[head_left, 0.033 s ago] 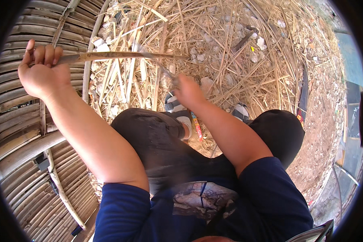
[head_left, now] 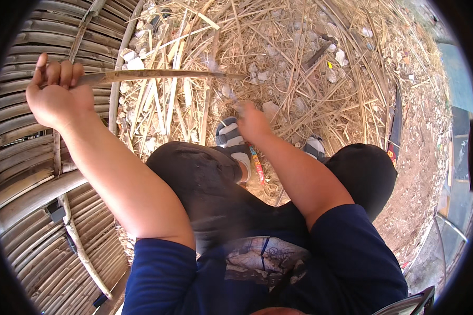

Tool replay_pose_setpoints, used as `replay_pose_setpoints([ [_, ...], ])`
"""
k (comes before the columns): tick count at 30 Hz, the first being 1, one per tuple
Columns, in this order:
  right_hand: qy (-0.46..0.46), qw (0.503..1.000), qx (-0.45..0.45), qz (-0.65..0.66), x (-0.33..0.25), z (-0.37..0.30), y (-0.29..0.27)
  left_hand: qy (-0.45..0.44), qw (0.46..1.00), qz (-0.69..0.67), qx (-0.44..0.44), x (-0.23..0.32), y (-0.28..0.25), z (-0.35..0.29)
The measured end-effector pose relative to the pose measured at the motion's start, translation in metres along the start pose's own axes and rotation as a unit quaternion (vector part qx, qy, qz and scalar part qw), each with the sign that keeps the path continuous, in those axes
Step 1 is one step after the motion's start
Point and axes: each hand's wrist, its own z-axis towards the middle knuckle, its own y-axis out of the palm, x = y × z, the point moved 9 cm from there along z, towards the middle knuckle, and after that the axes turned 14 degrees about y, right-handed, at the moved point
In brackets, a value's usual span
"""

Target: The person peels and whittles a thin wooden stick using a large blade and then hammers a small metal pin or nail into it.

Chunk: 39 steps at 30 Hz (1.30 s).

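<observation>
My left hand [head_left: 63,97] is raised at the far left, its fingers curled round the near end of a long, flat bamboo strip [head_left: 163,74]. The strip runs level to the right and narrows toward its far tip. Closed round a handle, my right hand [head_left: 255,124] is below the strip's right half. From it a knife [head_left: 227,93] points up and left, its blade smeared by motion. Whether the blade touches the strip I cannot tell. My fingers hide most of the handle.
Bamboo slivers, shavings and pale stones [head_left: 134,63] litter the ground. A bamboo-slat wall [head_left: 31,173] rises on my left. My sandalled foot [head_left: 229,132] is just below my right hand, beside a red wrapper [head_left: 258,169]. A dark, long flat piece [head_left: 396,123] lies at right.
My right hand and the knife have moved a little down and to the right. The left hand and bamboo strip have shifted very slightly.
</observation>
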Motion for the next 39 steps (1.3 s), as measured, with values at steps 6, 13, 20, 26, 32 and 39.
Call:
replay_pose_setpoints([
  [6,0.103,0.994,-0.013,-0.021,0.009,0.0,-0.008,0.0,1.0,0.003,0.012,-0.002,-0.005,0.004],
  [13,-0.086,0.986,-0.098,0.101,-0.117,-0.042,-0.032,-0.006,1.0,-0.008,-0.006,-0.002,-0.001,-0.001],
  [20,-0.005,0.997,0.031,-0.065,0.035,0.004,0.008,-0.012,1.0,-0.019,0.016,-0.003,-0.013,0.009],
  [26,0.151,0.988,-0.005,-0.01,0.035,0.009,-0.004,-0.016,1.0,-0.014,-0.003,-0.013,0.001,0.0],
  [32,-0.032,0.99,-0.066,0.119,-0.107,-0.04,-0.02,-0.003,1.0,-0.008,-0.001,-0.003,-0.01,0.005],
  [39,-0.017,0.999,-0.028,-0.019,-0.042,-0.008,-0.008,0.003,0.999,-0.034,0.009,-0.004,-0.018,0.008],
])
